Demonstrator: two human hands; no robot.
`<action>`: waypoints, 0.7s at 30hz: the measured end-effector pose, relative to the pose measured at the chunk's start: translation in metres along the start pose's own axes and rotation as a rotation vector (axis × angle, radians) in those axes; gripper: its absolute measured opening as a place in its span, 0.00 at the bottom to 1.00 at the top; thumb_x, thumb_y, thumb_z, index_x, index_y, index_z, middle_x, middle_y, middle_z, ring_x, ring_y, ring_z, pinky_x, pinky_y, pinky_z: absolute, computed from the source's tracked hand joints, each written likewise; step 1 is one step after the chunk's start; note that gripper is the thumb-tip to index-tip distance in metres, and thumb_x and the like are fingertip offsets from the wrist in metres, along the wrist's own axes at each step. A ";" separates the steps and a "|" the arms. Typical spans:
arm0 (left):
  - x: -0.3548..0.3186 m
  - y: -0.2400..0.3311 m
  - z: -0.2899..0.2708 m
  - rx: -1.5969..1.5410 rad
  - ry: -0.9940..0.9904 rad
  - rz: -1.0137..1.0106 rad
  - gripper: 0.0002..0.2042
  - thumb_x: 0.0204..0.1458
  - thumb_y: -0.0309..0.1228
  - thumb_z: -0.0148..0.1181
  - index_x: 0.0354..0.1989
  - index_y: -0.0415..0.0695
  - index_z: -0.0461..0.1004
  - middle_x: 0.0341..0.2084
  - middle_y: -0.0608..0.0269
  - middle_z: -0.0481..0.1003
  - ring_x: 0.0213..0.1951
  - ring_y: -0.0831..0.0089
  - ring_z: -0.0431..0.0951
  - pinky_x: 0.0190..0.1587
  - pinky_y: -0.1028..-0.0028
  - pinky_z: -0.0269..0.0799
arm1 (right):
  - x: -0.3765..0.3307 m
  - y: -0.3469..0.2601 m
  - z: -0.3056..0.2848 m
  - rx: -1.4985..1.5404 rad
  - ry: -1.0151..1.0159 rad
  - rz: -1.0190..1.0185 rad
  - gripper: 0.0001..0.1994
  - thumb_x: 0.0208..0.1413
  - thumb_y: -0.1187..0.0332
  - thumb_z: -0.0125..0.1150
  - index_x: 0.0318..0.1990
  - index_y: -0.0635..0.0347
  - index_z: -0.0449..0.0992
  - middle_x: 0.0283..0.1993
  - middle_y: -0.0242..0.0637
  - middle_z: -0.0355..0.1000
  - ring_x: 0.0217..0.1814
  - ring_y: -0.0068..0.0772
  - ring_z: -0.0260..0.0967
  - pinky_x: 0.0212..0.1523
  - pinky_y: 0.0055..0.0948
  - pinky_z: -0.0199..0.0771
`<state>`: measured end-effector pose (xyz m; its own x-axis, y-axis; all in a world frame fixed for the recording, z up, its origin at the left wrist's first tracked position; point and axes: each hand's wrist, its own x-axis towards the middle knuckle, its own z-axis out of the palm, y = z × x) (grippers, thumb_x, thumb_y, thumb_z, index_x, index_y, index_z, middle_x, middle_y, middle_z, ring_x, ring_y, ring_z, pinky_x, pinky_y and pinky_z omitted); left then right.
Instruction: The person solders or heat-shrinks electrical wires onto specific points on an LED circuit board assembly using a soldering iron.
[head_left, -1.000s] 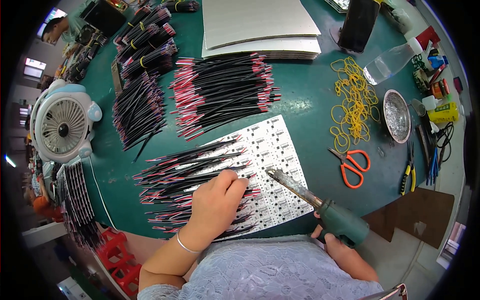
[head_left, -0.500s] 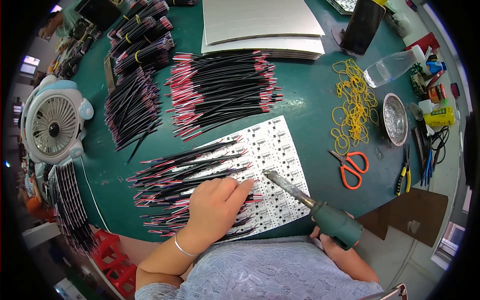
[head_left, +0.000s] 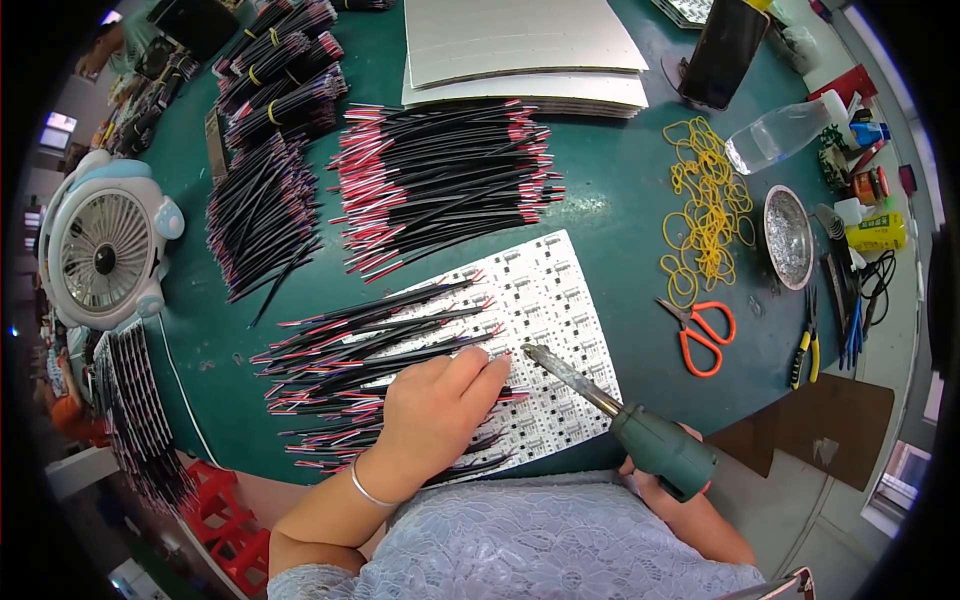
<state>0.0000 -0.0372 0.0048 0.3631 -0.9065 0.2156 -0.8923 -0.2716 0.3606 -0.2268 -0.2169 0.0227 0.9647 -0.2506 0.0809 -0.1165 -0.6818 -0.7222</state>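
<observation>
Board (head_left: 555, 300), white with small dark parts, lies on the green table (head_left: 610, 200); clock taken from the board's middle. Many black-sleeved wires (head_left: 415, 335) rest across it, tails fanned toward 9 o'clock. Left hand (head_left: 440, 405) at 8 o'clock, palm down, thumb and forefinger pinched together, apparently on one wire (head_left: 507, 353), red end just past the fingertips. Right hand (head_left: 655, 487) at 4 o'clock, wrapped round the handle of a soldering iron (head_left: 607, 405), part of the grip hidden behind it. Iron's tip sits just beside the pinch, on its 2 o'clock side; whether it touches the board, cannot tell. Step looks to be bringing wire end and tip together at one spot. To do it well, I judge: hold the wire flat and dead still, end square on its spot, fingertips back toward 9 o'clock since the tip is presumably hot; bring heat in low from 4 o'clock, touch briefly, lift straight off, let the joint set before loosening the pinch. Mind the neighbouring wires close by: a brush from the barrel could scorch a sleeve or drag one loose.
</observation>
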 end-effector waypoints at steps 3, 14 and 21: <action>0.003 0.001 0.000 -0.021 0.026 -0.018 0.13 0.40 0.26 0.60 0.37 0.46 0.79 0.32 0.65 0.74 0.26 0.70 0.75 0.25 0.73 0.69 | -0.015 0.006 0.007 0.052 -0.007 0.081 0.12 0.56 0.73 0.54 0.46 0.67 0.73 0.26 0.34 0.73 0.27 0.28 0.72 0.38 0.29 0.70; 0.005 0.000 0.002 -0.017 0.042 -0.027 0.12 0.41 0.26 0.60 0.37 0.47 0.79 0.29 0.67 0.73 0.24 0.70 0.74 0.24 0.73 0.69 | -0.023 0.009 0.015 0.062 -0.007 0.160 0.13 0.49 0.74 0.60 0.44 0.63 0.76 0.36 0.36 0.74 0.36 0.36 0.72 0.42 0.33 0.72; 0.005 0.000 0.003 -0.013 0.033 -0.031 0.13 0.40 0.25 0.60 0.37 0.47 0.79 0.29 0.67 0.73 0.24 0.70 0.74 0.24 0.73 0.69 | -0.015 0.004 0.009 0.002 -0.034 0.120 0.12 0.56 0.71 0.54 0.46 0.65 0.73 0.29 0.33 0.72 0.28 0.28 0.72 0.44 0.30 0.69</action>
<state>0.0011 -0.0430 0.0033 0.3992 -0.8864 0.2344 -0.8770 -0.2946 0.3796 -0.2393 -0.2095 0.0120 0.9512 -0.3072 -0.0296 -0.2315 -0.6467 -0.7268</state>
